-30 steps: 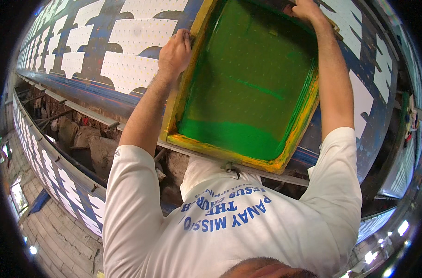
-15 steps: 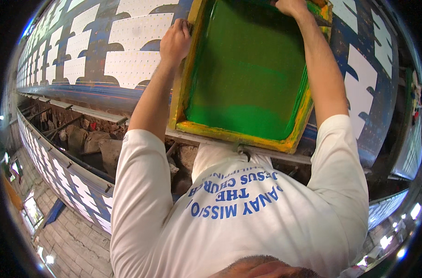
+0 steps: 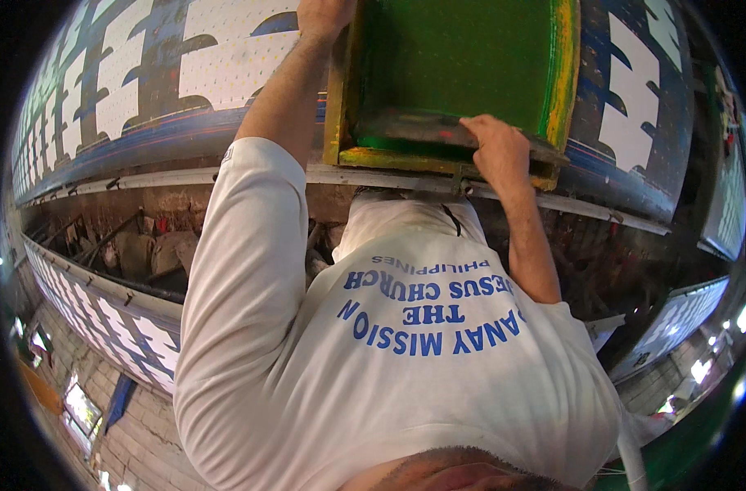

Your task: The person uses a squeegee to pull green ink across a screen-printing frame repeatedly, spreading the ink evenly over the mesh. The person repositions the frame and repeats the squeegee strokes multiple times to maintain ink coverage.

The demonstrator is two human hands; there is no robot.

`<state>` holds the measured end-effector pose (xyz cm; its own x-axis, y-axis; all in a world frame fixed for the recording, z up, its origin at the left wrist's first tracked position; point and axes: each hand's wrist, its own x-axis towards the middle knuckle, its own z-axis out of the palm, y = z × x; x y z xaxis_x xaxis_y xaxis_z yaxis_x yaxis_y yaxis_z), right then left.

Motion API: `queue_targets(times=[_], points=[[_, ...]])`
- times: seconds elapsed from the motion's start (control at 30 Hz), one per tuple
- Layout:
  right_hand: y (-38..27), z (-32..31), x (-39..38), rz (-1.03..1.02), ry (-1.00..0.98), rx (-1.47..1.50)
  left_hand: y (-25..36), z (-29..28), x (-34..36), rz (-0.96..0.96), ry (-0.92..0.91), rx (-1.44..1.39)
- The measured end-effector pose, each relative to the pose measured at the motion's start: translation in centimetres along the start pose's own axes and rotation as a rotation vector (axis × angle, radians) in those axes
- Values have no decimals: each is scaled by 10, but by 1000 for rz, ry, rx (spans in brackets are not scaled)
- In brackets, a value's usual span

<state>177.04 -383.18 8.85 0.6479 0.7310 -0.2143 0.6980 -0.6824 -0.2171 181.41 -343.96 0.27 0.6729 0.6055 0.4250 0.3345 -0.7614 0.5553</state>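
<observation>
A screen printing frame [image 3: 563, 74] with stained yellow-green wooden sides lies on the dark blue table in front of me. Its green mesh [image 3: 463, 61] is smeared with ink. My left hand [image 3: 325, 16] holds the frame's left side, its fingertips partly cut off by the picture's top. My right hand [image 3: 500, 154] is closed on the end of a squeegee [image 3: 414, 125], which lies across the near end of the mesh, inside the frame. The squeegee's blade is hidden from me.
White cut pieces [image 3: 234, 65] with small coloured dots lie in rows on the table [image 3: 164, 135], left and right of the frame. A rail [image 3: 373, 176] runs along the near edge. Behind me, rubble fills a gap, and another table [image 3: 103, 303] carries more white pieces.
My right hand has come from the frame's far end to its near end, drawing the squeegee toward me. The frame and my left hand appear higher in the picture.
</observation>
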Motion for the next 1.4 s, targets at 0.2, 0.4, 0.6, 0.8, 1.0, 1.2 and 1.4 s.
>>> queue_targets(times=[0.2, 0.4, 0.6, 0.8, 1.0, 1.2, 1.4], points=[[-10, 17, -26, -12, 165, 70, 0, -1, 1, -62, -102, -9], [-5, 8, -27, -14, 102, 107, -1, -10, 9, -86, -270, 107], [-10, 24, -44, -102, 137, 128, 17, -6, 15, -204, -292, 325], [20, 7, -68, -156, -109, 467, 35, -17, 12, -259, -296, 300], [128, -1, -59, 80, 341, 604, 38, -16, 8, -245, -221, 321], [207, 31, -31, 451, 388, 703, 34, -16, 9, -256, -216, 322], [206, 38, -15, 435, 389, 520, 27, -16, 12, -219, -200, 252]])
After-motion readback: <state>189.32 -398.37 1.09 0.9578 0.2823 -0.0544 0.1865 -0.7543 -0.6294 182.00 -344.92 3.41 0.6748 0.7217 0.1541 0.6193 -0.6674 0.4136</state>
